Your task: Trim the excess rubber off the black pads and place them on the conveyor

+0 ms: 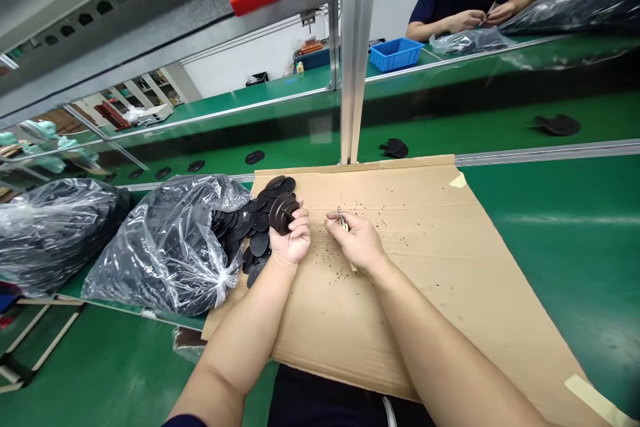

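Cardboard sheet covers the green bench. Beside it, a pile of discs spills from a plastic bag. Your left hand curls around 1 dark disc over the sheet: looks stiff, light, best pinched by its rim. Your right hand fingers close on a small metal tool.

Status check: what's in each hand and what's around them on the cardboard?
Left hand grips a dark round disc. Right hand pinches a small metal tool. Loose discs spill from the plastic bag beside the left hand; dark specks litter the cardboard.
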A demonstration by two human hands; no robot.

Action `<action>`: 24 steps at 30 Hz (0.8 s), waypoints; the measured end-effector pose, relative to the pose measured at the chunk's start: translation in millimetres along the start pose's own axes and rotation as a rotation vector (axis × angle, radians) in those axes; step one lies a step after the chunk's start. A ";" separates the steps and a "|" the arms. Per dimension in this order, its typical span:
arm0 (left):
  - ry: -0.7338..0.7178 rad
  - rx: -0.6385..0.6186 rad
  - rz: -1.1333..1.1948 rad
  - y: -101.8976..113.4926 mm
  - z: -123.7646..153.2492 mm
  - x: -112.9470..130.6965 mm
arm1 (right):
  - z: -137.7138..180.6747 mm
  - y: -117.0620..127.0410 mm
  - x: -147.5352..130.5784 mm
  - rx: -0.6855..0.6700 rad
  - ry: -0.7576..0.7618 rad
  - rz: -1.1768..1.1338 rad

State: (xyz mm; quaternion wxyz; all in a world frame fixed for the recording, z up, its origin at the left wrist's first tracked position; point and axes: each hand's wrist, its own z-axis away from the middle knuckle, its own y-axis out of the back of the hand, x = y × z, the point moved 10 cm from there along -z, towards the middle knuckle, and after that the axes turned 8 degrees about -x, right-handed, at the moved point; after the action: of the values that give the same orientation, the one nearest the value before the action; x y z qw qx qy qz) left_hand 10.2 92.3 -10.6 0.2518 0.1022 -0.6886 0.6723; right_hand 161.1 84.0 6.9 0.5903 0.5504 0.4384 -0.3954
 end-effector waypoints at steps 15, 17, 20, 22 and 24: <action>0.054 0.186 0.112 11.0 -8.4 -20.4 | -1.5 -2.4 -3.8 -0.024 0.134 -0.160; 0.071 0.130 0.088 7.2 -8.6 -21.2 | 1.0 -6.7 -11.6 -0.046 0.212 -0.107; 0.093 0.132 0.030 8.7 -7.1 -23.7 | 8.3 -17.0 -27.7 -0.086 0.359 0.019; 0.126 0.171 -0.028 13.0 -5.7 -30.1 | 13.6 -22.3 -36.3 -0.083 0.434 0.111; 0.160 0.177 -0.096 15.3 -5.4 -38.5 | 16.0 -22.3 -39.5 -0.038 0.452 0.191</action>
State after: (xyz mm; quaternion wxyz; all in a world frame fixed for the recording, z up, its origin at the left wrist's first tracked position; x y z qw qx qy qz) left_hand 36.8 91.1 -42.8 0.3277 0.1029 -0.5987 0.7236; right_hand 129.2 65.7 38.0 0.5223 0.6527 0.5126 -0.1962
